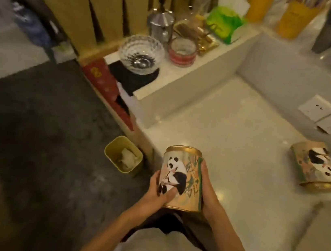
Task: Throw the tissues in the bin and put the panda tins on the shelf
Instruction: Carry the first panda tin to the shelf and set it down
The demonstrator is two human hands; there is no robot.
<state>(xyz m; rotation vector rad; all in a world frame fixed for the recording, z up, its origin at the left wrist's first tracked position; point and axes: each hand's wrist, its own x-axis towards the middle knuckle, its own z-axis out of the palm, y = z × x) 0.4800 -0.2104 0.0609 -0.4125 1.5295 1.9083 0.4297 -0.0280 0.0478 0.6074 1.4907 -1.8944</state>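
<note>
A gold panda tin (pixel 183 176) stands upright between both my hands near the counter's front left corner. My left hand (pixel 156 192) wraps its left side with the thumb across the panda picture. My right hand (pixel 207 186) presses its right side. A second panda tin (pixel 316 165) lies on its side on the white counter (pixel 235 124) at the right. On the floor to the left stands a small yellow bin (pixel 123 154) with crumpled white tissues (pixel 128 157) inside. The raised shelf (pixel 189 73) runs along the back left.
On the shelf stand a glass bowl (pixel 140 53) on a black mat, a red-banded round tin (pixel 182 52), a metal pot (pixel 161 21) and a green tissue pack (pixel 225 24). Wall sockets (pixel 329 118) sit at the right. Dark floor (pixel 42 129) lies left.
</note>
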